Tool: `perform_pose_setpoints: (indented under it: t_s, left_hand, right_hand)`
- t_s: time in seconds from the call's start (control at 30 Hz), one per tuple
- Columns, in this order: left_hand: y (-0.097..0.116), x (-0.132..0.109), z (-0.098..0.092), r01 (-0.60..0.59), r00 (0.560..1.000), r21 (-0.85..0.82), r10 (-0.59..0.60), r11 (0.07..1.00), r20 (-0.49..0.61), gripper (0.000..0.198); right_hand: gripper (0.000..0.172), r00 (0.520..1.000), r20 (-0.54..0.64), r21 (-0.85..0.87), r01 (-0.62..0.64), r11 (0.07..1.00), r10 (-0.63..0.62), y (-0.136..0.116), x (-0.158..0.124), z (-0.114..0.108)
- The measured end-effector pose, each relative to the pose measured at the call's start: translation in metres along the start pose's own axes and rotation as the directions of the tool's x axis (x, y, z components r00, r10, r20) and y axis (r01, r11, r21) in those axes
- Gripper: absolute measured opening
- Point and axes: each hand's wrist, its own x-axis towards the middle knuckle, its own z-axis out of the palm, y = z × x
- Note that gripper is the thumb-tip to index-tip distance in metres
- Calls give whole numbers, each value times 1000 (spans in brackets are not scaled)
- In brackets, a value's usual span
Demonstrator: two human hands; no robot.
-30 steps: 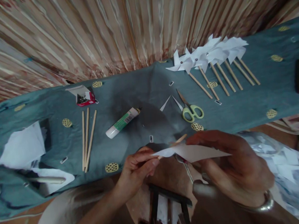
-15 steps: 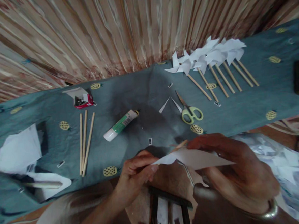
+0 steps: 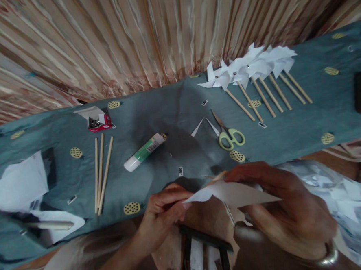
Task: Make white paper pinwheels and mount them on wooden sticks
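Observation:
Between my two hands, at the near edge of the table, is a white sheet of paper [image 3: 229, 192] with a curved edge. My left hand [image 3: 162, 211] pinches its left end between thumb and fingers. Fingers of my right hand [image 3: 290, 203] close around its right part from above and below, and a metal bangle circles that wrist. A thin tan piece [image 3: 216, 176] shows behind the paper; I cannot tell what it is. Beyond my hands lie green-handled scissors [image 3: 230, 138], slim paper scraps [image 3: 197, 127] and a green and white glue stick [image 3: 145, 152].
White paper pinwheels [image 3: 244, 70] on wooden sticks lie in a row at the back right. Three bare sticks [image 3: 100, 174] and a red box [image 3: 99, 123] of small metal pieces are at the left. Paper sheets [image 3: 21, 181] lie far left; a clear plastic bag [image 3: 340, 198] is at right.
Both hands keep their hold on the paper, which has tilted very slightly. The view has shifted a little; nothing on the table has moved.

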Motion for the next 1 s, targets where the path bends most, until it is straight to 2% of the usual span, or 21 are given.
perform_pose_setpoints:
  t_s: [0.2, 0.33, 0.4, 0.5, 0.6, 0.67, 0.73, 0.8, 0.87, 1.0]
  left_hand:
    - [-1, 0, 0, -4, 1000, -23, 4, 1000, -1, 13]
    - [-1, 0, 0, -23, 1000, 42, 23, 999, -7, 22]
    - [-1, 0, 1, 7, 1000, 56, -6, 998, -9, 22]
    - [-3, 0, 2, 60, 998, 45, -59, 997, -18, 13]
    - [-6, 1, 3, 65, 998, 45, -64, 997, -29, 19]
    - [-9, 4, 4, 60, 997, 22, -59, 998, -42, 22]
    - [-12, 5, 5, 62, 996, 0, -62, 998, -72, 25]
    - [-16, 5, 8, 62, 994, -17, -64, 998, -87, 30]
    - [-19, 2, 12, 56, 991, -46, -61, 997, -116, 32]
    - [-25, -10, 18, 27, 974, -75, -43, 997, -223, 32]
  right_hand:
    - [33, 993, -44, 113, -100, 989, 105, -3, -10, 9]
    - [37, 952, -53, 266, -279, 923, 303, -2, -19, 16]
    - [38, 905, -20, 396, -383, 835, 425, 0, -15, 18]
    - [23, 844, 115, 635, -469, 614, 524, 6, -2, 20]
    - [20, 797, 265, 763, -518, 388, 542, 14, 11, 23]
    - [25, 774, 333, 794, -538, 282, 539, 19, 16, 26]
    - [30, 756, 351, 822, -532, 206, 553, 25, 18, 31]
    - [34, 740, 380, 816, -551, 177, 555, 29, 19, 36]
    - [37, 746, 370, 819, -543, 185, 553, 32, 20, 41]
    - [43, 737, 400, 795, -575, 195, 544, 31, 23, 51]
